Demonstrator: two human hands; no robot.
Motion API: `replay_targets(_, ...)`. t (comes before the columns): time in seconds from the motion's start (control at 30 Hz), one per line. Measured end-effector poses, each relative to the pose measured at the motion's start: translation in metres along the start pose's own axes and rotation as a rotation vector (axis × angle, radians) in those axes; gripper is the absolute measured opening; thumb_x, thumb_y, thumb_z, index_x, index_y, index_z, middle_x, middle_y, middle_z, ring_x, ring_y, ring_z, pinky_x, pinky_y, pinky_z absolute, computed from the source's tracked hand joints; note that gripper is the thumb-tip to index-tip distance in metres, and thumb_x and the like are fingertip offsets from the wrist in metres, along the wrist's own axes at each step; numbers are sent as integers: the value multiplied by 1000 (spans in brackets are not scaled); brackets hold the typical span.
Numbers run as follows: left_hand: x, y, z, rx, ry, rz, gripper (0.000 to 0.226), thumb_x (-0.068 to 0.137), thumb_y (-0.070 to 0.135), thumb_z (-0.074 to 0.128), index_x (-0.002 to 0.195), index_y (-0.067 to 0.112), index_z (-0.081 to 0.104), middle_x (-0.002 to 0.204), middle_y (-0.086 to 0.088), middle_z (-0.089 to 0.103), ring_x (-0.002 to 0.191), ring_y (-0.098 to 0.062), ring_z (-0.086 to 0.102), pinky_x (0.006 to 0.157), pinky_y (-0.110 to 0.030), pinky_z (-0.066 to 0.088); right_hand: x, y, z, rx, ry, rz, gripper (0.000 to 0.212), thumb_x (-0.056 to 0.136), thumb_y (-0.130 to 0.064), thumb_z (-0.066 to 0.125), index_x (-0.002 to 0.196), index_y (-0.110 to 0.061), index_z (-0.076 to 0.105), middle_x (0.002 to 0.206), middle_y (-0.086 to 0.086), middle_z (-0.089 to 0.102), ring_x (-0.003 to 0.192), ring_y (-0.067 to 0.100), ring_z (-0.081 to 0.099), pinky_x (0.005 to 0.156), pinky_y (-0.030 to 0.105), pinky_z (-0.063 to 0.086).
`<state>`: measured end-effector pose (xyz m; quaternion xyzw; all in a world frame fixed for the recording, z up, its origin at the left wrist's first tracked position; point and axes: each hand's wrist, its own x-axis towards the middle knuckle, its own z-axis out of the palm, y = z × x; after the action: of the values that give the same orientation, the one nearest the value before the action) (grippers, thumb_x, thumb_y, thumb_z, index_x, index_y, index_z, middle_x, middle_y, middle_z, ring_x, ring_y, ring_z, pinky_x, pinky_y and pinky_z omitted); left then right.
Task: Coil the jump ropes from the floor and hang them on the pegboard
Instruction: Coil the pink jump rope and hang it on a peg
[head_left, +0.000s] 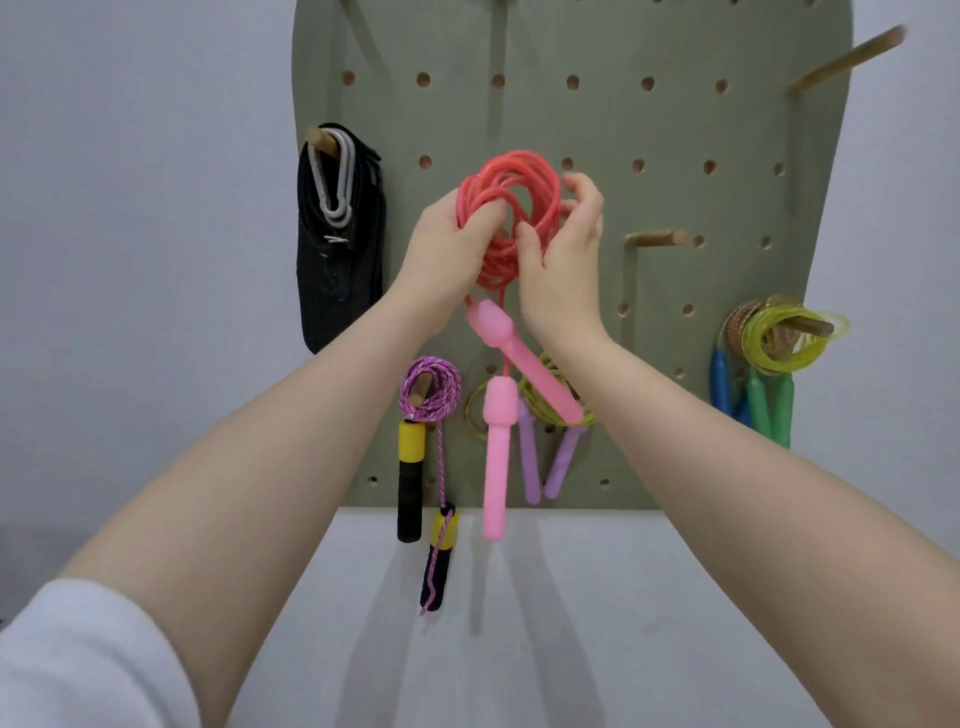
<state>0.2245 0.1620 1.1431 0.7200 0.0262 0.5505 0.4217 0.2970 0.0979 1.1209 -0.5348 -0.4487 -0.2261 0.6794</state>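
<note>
Both hands hold the coiled red jump rope (506, 208) up before the green pegboard (727, 171): left hand (447, 249) with fingers hooked through the loops, right hand (563, 249) pinching the bundle. Pink handles (496, 441) dangle below. The cord looks light, springy and slick; best gripped at the gathered waist.

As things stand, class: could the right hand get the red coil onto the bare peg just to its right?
Probably yes. The right hand grips the red coil, and the bare peg juts out beside it with nothing hanging between them. The left hand also holds the coil and would need to follow or release.
</note>
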Motion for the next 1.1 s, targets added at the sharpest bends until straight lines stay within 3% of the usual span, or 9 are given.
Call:
replay_targets(0.13,-14,13,9,291,78,173,22,80,26,46,89,17,64,77,7,63,72,-9,56,69,-24,45,-1,-14,-19,-282,74,-183,12,86,-10,53,97,-9,57,106,7,50,100,23,51,87,30,37)
replay_targets(0.23,-33,3,15,642,85,167,28,86,30,47,105,10,55,99,-6,64,91,-27,59,72,-34,44,-9,-16,-26,162,-140,168,19,88,-23,46,76,-13,58,81,4,60,79,19,57,73,31,48)
replay_targets(0.47,-56,-13,28,1131,-192,240,53,92,28,46,136,2,31,125,-14,41,112,-31,47,70,-34,36,-13,0,-40,277,-524,368,18,92,-29,55,86,-14,62,70,-6,62,62,3,59,55,18,45)
replay_targets(0.63,-48,-4,4,714,-297,452,47,82,46,48,106,7,59,100,-2,55,90,-13,53,78,-31,46,-4,11,-46,477,-515,418,22,98,-23,44,99,-10,62,87,5,66,80,18,64,79,34,52)
replay_targets(0.7,-42,-4,-7,554,-84,537,39,81,41,49,90,5,62,86,-1,56,76,-6,48,72,-31,45,1,13,-44,445,-517,394,26,100,-23,39,103,-6,59,86,4,61,72,15,62,74,32,52)
replay_targets(0.8,-27,-13,-11,602,215,389,51,79,41,61,114,5,52,110,-9,52,100,-19,50,89,-35,42,10,11,-39,454,-544,321,22,100,-21,37,96,-12,56,80,-1,54,64,9,58,71,28,50)
replay_targets(0.87,-17,-14,-12,400,106,49,62,83,43,63,130,10,41,126,-8,51,116,-20,49,101,-36,38,16,8,-36,459,-617,274,21,100,-21,38,99,-14,58,85,3,55,66,8,61,70,26,51)
replay_targets(0.97,-6,-18,-18,-117,-319,-259,30,94,39,49,115,19,55,96,2,69,88,-13,65,85,-35,51,27,6,-34,455,-645,236,18,98,-18,43,103,-12,59,80,2,62,63,10,64,64,24,54)
replay_targets(1.1,4,-27,-20,-79,-342,-221,35,91,18,57,122,9,45,93,-6,67,75,-16,69,71,-31,55,44,20,-33,344,-442,207,9,95,-12,50,102,-15,45,69,-1,62,57,13,62,60,30,53)
